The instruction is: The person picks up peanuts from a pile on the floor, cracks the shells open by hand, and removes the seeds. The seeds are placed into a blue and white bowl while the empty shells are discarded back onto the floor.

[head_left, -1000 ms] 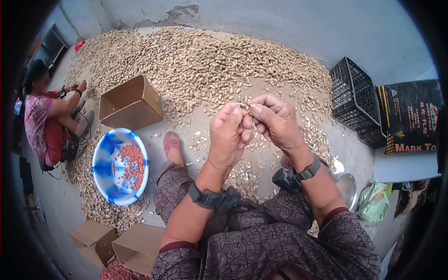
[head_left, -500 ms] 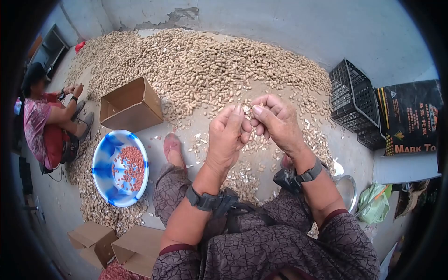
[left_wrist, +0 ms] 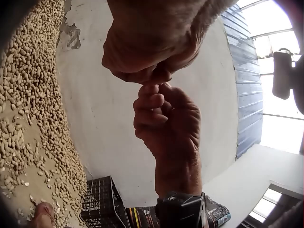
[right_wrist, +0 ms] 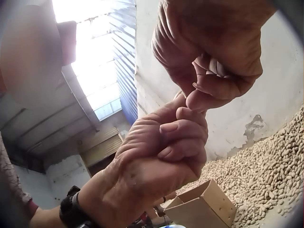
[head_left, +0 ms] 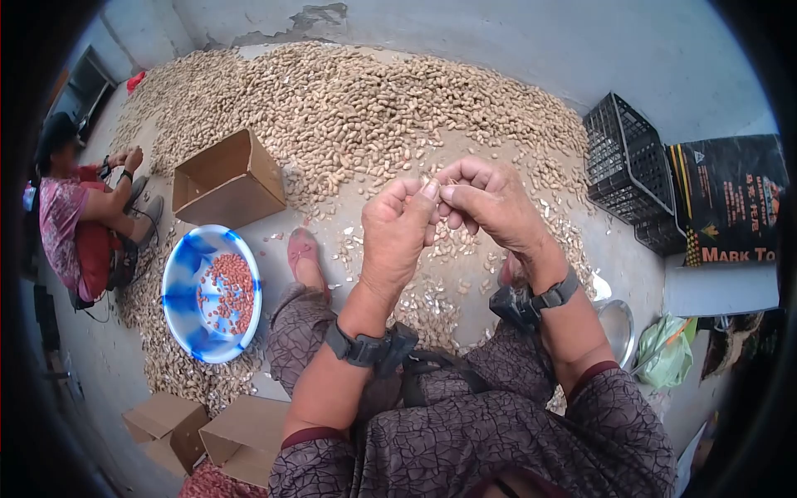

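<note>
Grey floor (head_left: 639, 282) against a pale wall (head_left: 531, 46), big heap of unshelled peanuts (head_left: 365, 108) along it, broken shells (head_left: 432, 311) scattered below. 2 hands up front, fingertips meeting over the floor. Left hand (head_left: 394, 236) pinches a small bit (head_left: 426, 179) between thumb and fingers; right hand (head_left: 494, 199) pinches at the same bit, thumb against index finger. Bit mostly hidden by fingertips, cannot tell if whole peanut or shell. Blue and white basin (head_left: 173, 290) to the left, reddish kernels (head_left: 234, 282) in it. Cardboard box (head_left: 232, 199) just beyond basin, open side showing. 2 more boxes lower left. Black crate (head_left: 614, 153) at right beside a black printed sack (head_left: 730, 203). Another person (head_left: 66, 216) sits low at far left
</note>
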A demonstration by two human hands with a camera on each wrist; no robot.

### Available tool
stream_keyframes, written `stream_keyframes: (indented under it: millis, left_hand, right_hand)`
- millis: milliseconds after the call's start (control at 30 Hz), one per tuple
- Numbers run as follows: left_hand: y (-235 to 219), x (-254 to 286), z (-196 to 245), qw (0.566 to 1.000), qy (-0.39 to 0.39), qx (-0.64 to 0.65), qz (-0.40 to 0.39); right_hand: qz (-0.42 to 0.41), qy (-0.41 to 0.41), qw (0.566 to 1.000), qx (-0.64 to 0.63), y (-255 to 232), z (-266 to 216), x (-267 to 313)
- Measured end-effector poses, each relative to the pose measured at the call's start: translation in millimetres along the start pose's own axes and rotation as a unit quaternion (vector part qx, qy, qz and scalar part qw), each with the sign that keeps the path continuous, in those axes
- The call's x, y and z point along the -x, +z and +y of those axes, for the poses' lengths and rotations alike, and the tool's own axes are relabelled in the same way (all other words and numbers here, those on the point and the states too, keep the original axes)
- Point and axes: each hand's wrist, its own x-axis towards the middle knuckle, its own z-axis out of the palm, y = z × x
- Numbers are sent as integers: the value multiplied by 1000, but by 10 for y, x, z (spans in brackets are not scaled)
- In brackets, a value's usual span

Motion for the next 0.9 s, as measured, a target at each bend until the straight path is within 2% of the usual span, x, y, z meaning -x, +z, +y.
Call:
stream_keyframes:
  millis: [67,200,267,300,400,433,500,633,700,900]
  left_hand:
    - [-6,3,-4,998,34,-59,-10]
    - [30,27,27,995,49,-82,-23]
    - [29,36,18,982,77,-171,-23]
    - [33,27,-9,983,73,-169,-23]
    - [48,31,-80,936,194,-294,-6]
    - [41,15,-115,936,193,-293,-7]
    - [8,-16,-219,866,269,-421,19]
    - [34,-9,-276,854,273,-442,34]
    - [62,13,-282,820,292,-489,64]
    - [61,7,-334,816,286,-495,83]
  right_hand:
    - [-25,5,1000,-18,-27,8,-15]
    - [-45,29,998,-46,-69,-28,-27]
    - [-60,44,992,-98,-84,17,-37]
    - [-59,48,992,-98,-85,30,-48]
    - [-47,93,982,-161,-56,88,-62]
    - [-46,94,981,-161,-53,125,-73]
    - [-31,118,978,-169,-48,196,-89]
    - [1,117,978,-174,9,243,-83]
    - [4,141,971,-190,23,283,-79]
    - [25,154,975,-161,50,384,-101]
